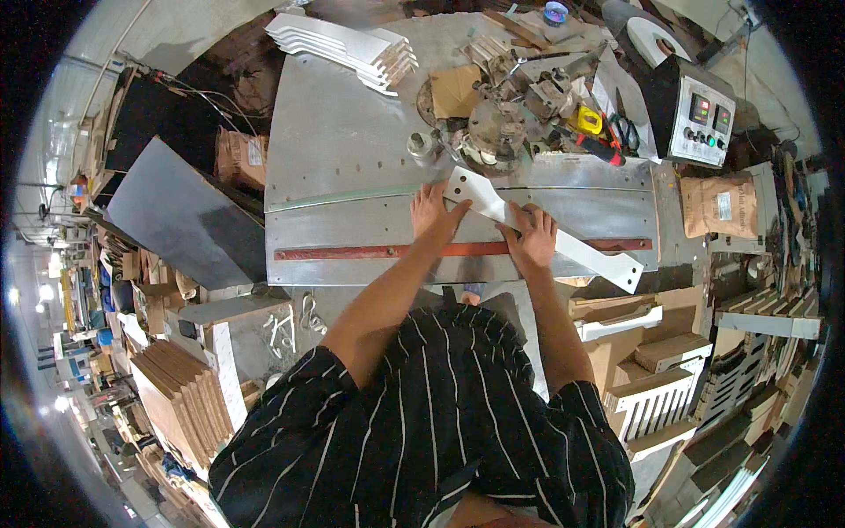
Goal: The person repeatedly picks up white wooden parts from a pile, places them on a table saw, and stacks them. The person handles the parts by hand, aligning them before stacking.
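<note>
A long white shaped panel (573,245) with drilled holes at both ends lies slantwise over the metal worktable (330,224). At its upper left end, my left hand (436,210) grips the edge, thumb by the holes. My right hand (531,236) holds the panel near its middle. The panel's lower right end reaches past the table's front edge. A red strip (343,252) runs along the table below my hands, partly hidden by my arms and the panel. Just beyond the panel stands a round metal machine head (496,129).
Stacked white shaped panels (343,49) lie at the table's back left. Behind the machine head are a yellow tape measure (589,121), scissors (624,132) and scraps. A control box (701,119) stands at the right, above a paper sack (719,206). Boards are stacked on both sides.
</note>
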### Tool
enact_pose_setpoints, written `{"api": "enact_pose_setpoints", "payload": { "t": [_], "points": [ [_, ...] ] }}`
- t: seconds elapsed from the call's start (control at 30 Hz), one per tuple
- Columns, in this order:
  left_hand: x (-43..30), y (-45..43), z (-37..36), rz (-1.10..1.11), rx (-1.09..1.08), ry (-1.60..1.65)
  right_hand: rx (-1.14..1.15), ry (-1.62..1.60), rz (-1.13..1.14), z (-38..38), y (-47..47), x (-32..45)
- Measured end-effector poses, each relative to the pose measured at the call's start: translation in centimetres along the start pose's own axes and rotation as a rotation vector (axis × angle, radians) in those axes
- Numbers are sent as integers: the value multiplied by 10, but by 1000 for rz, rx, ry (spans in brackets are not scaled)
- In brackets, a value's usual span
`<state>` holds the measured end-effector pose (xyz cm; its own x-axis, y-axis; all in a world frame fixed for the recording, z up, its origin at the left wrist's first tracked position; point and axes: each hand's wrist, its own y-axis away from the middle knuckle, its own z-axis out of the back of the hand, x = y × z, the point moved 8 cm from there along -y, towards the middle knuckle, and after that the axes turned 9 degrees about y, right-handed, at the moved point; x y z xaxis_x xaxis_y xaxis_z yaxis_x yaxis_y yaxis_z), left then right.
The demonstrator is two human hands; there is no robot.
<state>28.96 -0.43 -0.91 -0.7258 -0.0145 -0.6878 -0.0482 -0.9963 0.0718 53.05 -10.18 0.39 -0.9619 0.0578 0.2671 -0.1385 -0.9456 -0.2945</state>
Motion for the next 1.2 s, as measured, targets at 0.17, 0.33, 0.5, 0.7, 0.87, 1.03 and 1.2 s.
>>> {"api": "enact_pose_setpoints", "payload": {
  "t": [0.17, 0.33, 0.5, 0.7, 0.87, 1.03, 1.2],
  "points": [
    [8, 3, 2, 7, -23, 25, -11, 7, 11, 1, 1, 1],
    [15, 2, 5, 0, -38, 68, -32, -19, 21, 3, -1, 10],
    [15, -2, 11, -8, 4, 84, -9, -19, 5, -3, -3, 14],
    [14, -3, 19, -66, -5, 103, -27, -24, 3, -4, -7, 20],
    [23, -9, 30, -72, -29, 108, 16, -58, 14, -11, -15, 28],
    [46, -22, 36, -96, 49, 78, 55, -33, 13, -17, -27, 40],
    [55, -55, 54, -313, 187, -79, 35, -14, 60, -26, -30, 49]
  ]
}}
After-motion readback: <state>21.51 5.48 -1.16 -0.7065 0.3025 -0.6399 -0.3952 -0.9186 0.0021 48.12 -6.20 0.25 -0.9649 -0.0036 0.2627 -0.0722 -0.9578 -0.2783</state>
